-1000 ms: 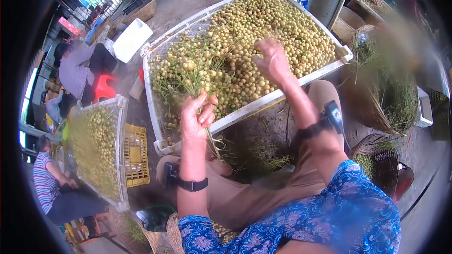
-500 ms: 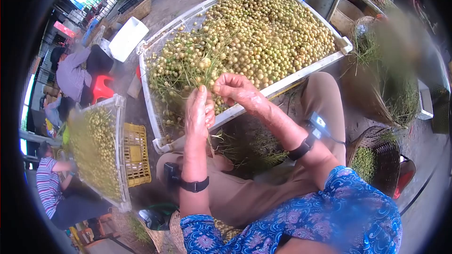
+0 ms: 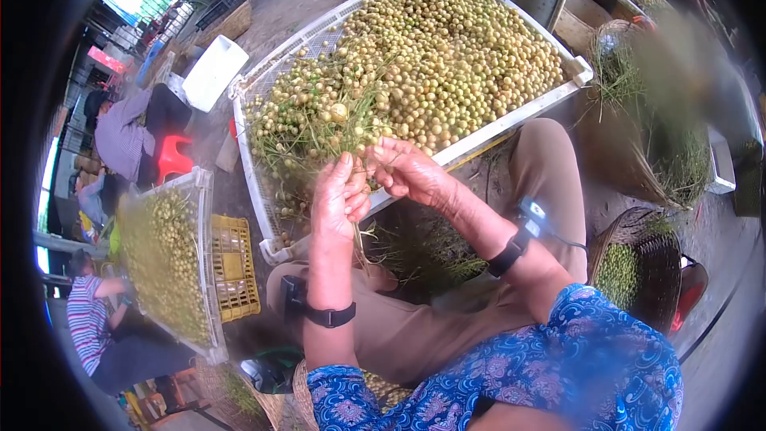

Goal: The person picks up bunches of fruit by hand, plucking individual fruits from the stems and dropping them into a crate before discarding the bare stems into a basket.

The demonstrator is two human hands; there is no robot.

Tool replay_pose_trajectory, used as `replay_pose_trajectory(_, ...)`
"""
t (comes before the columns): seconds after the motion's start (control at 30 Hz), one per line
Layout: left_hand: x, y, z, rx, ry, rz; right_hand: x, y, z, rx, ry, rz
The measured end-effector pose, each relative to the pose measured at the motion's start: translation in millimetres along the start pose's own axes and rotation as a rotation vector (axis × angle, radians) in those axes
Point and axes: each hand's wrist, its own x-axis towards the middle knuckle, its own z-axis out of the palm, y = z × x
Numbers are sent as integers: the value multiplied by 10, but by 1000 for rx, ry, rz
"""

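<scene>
Since half a second ago our right hand (image 3: 411, 172) sits slightly lower, fingertips pinching at the stemmed bunch (image 3: 335, 116). Our left hand (image 3: 339, 199) grips the bunch, closed, above the near rim of the white tray (image 3: 487, 134). Plucked fruit could drop outside it.

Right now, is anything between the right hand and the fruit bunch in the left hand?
Nothing visible: the right hand pinches the fruit bunch right beside the left hand, over the tray rim.

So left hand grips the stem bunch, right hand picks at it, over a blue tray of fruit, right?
No: the tray is white, not blue, as the head view shows. Left hand grips the stem bunch, right hand picks at it.
</scene>
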Motion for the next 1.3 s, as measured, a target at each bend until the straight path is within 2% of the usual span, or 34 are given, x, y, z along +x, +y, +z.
replay_pose_trajectory(0.13,3,6,-13,-11,-22,-22,59,-25,-128,79,72,-90)
replay_pose_trajectory(0.2,3,1,-26,-35,-35,-18,32,-59,-163,-81,88,-108)
replay_pose_trajectory(0.4,-10,-1,36,8,-53,-92,23,-18,-25,-23,119,-74)
replay_pose_trajectory(0.47,5,-10,15,6,-95,-92,15,-7,-29,-25,57,-47)
replay_pose_trajectory(0.53,9,-17,0,21,-69,-88,7,-52,-72,-56,89,-66)
replay_pose_trajectory(0.6,0,-22,5,12,-67,-77,25,-75,-129,-127,254,-223)
replay_pose_trajectory(0.63,-4,-21,10,4,-67,-63,51,-123,-162,24,240,-223)
replay_pose_trajectory(0.67,-10,-10,9,2,-67,-59,13,-134,-190,21,237,-222)
replay_pose_trajectory(0.73,-19,24,14,29,-29,-37,-91,-132,-190,-79,107,-57)
replay_pose_trajectory(0.8,-23,32,50,74,-10,-25,-105,-33,-153,8,41,54)
replay_pose_trajectory(0.9,-38,-7,85,184,38,-8,-100,24,44,114,39,4)
replay_pose_trajectory(1.0,-34,-29,113,273,64,2,-84,3,71,24,41,-52)
replay_pose_trajectory(1.13,-29,-7,79,158,60,-58,-112,-28,-53,11,-68,-7)
replay_pose_trajectory(1.23,-12,33,24,38,2,-58,-131,-56,-139,182,-198,54)
replay_pose_trajectory(1.3,-15,61,2,47,14,-42,-122,-53,-274,244,-225,-1)
